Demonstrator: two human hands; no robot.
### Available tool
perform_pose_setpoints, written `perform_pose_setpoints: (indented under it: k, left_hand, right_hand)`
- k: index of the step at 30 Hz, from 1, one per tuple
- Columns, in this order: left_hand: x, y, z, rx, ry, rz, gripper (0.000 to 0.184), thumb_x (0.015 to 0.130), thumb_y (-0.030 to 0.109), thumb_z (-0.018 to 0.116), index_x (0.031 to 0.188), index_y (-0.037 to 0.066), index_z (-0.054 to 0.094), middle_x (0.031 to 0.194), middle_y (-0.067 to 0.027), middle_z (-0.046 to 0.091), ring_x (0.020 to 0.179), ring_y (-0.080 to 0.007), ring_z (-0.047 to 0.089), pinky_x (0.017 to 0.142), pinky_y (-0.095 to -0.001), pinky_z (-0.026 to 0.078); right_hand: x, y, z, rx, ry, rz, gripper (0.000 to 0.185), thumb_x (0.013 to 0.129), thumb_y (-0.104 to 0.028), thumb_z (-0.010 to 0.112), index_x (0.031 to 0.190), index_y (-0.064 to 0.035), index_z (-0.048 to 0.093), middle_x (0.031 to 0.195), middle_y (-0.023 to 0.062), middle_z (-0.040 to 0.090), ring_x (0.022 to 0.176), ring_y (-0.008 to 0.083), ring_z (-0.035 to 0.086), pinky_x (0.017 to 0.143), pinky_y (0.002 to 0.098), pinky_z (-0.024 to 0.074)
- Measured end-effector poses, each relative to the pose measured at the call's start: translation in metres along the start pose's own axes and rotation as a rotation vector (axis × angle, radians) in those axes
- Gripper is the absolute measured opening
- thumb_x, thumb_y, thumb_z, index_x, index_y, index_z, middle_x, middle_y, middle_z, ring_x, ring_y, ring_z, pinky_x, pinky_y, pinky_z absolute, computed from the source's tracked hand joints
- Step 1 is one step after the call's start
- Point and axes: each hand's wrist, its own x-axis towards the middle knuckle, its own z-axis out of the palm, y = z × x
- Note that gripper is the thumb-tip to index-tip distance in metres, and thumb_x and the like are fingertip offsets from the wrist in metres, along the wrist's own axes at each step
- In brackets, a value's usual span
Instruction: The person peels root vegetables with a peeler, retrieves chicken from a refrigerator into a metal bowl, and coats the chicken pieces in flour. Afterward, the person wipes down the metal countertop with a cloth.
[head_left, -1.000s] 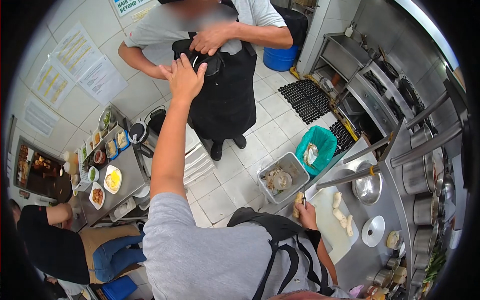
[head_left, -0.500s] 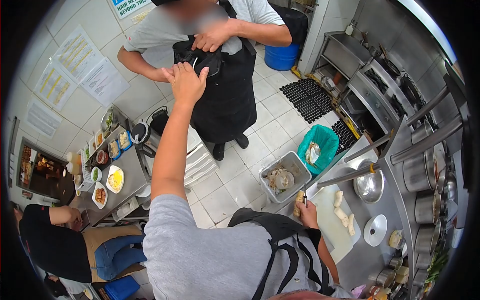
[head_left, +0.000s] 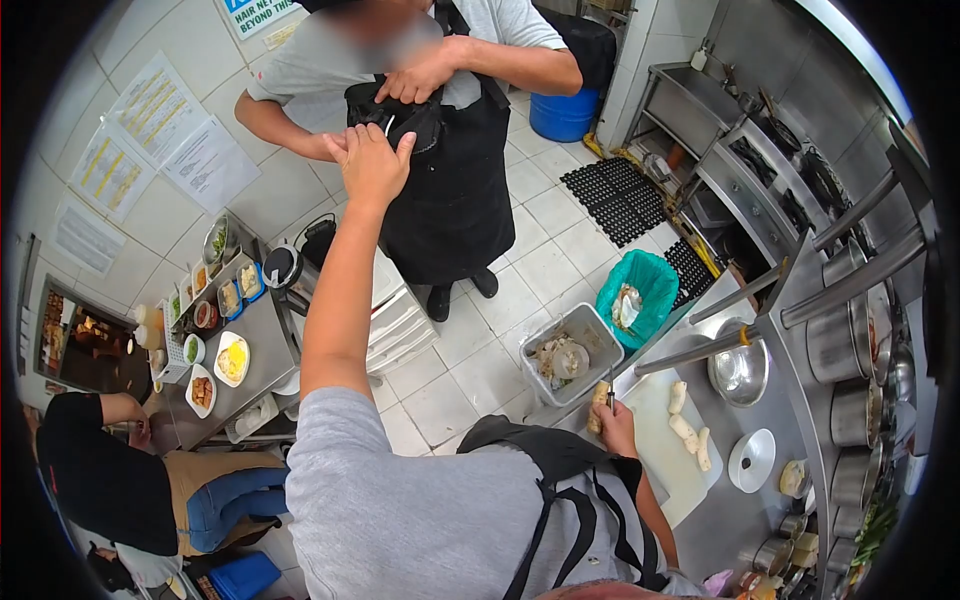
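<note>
My left hand (head_left: 376, 168) is stretched forward, fingers spread, its fingertips at a black pouch (head_left: 425, 125) on the chest of a person facing me. Whether it touches the pouch is hard to tell. That person's own hands (head_left: 420, 75) are at the pouch and beside my fingers. Low on the right, my right hand (head_left: 617, 428) is closed around a thin dark-handled tool (head_left: 611, 398), against a brownish, unpeeled-looking root piece (head_left: 596, 412). Pale peeled pieces (head_left: 684, 430) lie on the white cutting board (head_left: 655, 455) beside it.
A grey scrap bin (head_left: 535, 375) and a green-lined bin (head_left: 640, 285) stand beyond the board. Metal bowl (head_left: 738, 370) and white bowl (head_left: 751, 462) sit right of it, below shelf rails (head_left: 700, 350). Another person (head_left: 110, 475) bends at the left, near a food counter (head_left: 255, 340).
The bending person at the left has shifted slightly. My left hand moved a little down with the view, its fingers now more bent at the pouch. My right hand keeps its hold.
</note>
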Motion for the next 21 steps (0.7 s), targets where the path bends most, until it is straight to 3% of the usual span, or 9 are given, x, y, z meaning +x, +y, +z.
perform_pose_setpoints:
  k: [6,8,9,12,14,15,16,18,21]
  left_hand:
    - [0.007,-0.007,-0.002,-0.012,0.016,0.029,0.065,0.103,0.057,0.051,0.106,-0.006,0.067,0.114,-0.0234,0.068,0.121,-0.0401,0.059,0.12,-0.0707,0.014]
    - [0.014,-0.016,0.001,-0.07,-0.019,0.022,0.053,0.103,0.051,0.054,0.1,0.0,0.068,0.104,-0.0176,0.071,0.11,-0.0378,0.065,0.114,-0.0688,0.025]
    - [0.022,-0.024,0.001,-0.072,-0.023,0.024,0.053,0.103,0.051,0.054,0.1,0.0,0.068,0.104,-0.0176,0.071,0.11,-0.0378,0.065,0.114,-0.0688,0.025]
    - [0.051,-0.051,-0.006,-0.037,-0.061,0.037,0.037,0.099,0.041,0.062,0.099,0.005,0.07,0.1,-0.014,0.073,0.102,-0.035,0.069,0.104,-0.0627,0.034]
    - [0.066,-0.069,-0.013,-0.012,-0.135,0.216,0.027,0.094,0.034,0.066,0.101,0.008,0.071,0.104,-0.013,0.074,0.101,-0.0326,0.07,0.099,-0.057,0.037]
    - [0.071,-0.072,-0.015,-0.035,-0.147,0.197,0.027,0.088,0.024,0.066,0.11,0.01,0.073,0.107,-0.0138,0.074,0.106,-0.0314,0.069,0.102,-0.0556,0.035]
    - [0.076,-0.075,-0.018,-0.033,-0.148,0.194,0.027,0.088,0.024,0.066,0.11,0.01,0.073,0.107,-0.0138,0.074,0.106,-0.0314,0.069,0.102,-0.0556,0.035]
    - [0.085,-0.079,-0.018,-0.119,-0.305,0.154,0.045,0.084,0.016,0.064,0.127,0.009,0.07,0.12,-0.0136,0.073,0.117,-0.03,0.066,0.102,-0.0499,0.035]
    - [0.09,-0.082,-0.008,-0.201,-0.386,0.169,0.053,0.08,0.014,0.062,0.132,0.009,0.069,0.129,-0.0131,0.07,0.122,-0.0311,0.064,0.105,-0.0501,0.033]
  right_hand:
    - [0.003,0.005,-0.001,0.018,-0.001,0.009,0.025,0.095,-0.023,0.068,0.105,-0.0004,0.068,0.081,0.0005,0.065,0.062,0.0097,0.057,0.053,0.0274,0.0445]
    - [0.004,0.008,-0.002,0.001,0.004,0.004,0.026,0.095,-0.023,0.069,0.106,0.0002,0.068,0.082,0.0009,0.065,0.063,0.0101,0.058,0.055,0.0279,0.0458]
    - [0.002,0.004,-0.003,0.002,0.006,0.008,0.026,0.095,-0.023,0.069,0.106,0.0002,0.068,0.082,0.0009,0.065,0.063,0.0101,0.058,0.055,0.0279,0.0458]
    - [-0.003,-0.004,-0.003,-0.034,-0.012,0.088,0.027,0.095,-0.022,0.069,0.108,0.0011,0.068,0.084,0.0016,0.066,0.066,0.0106,0.06,0.059,0.0281,0.0478]
    - [0.001,0.004,-0.003,0.025,-0.014,0.03,0.027,0.095,-0.021,0.068,0.109,0.0017,0.068,0.087,0.0025,0.067,0.069,0.0111,0.061,0.061,0.0281,0.0492]
    - [0.0,0.0,0.0,0.021,-0.019,0.033,0.027,0.095,-0.021,0.068,0.109,0.0017,0.068,0.087,0.0025,0.067,0.069,0.0111,0.061,0.061,0.0281,0.0492]
    - [-0.003,-0.005,0.001,0.02,-0.007,0.03,0.028,0.094,-0.022,0.067,0.108,0.0018,0.069,0.087,0.0034,0.068,0.071,0.0124,0.062,0.064,0.0297,0.0506]
    - [-0.002,-0.008,0.005,0.019,0.007,0.026,0.029,0.093,-0.023,0.066,0.107,0.0018,0.071,0.086,0.0042,0.069,0.073,0.0138,0.064,0.067,0.0312,0.052]
    - [-0.002,-0.004,0.002,0.025,0.018,0.051,0.028,0.093,-0.023,0.067,0.106,0.0017,0.071,0.087,0.0043,0.069,0.072,0.0136,0.064,0.066,0.0309,0.0517]
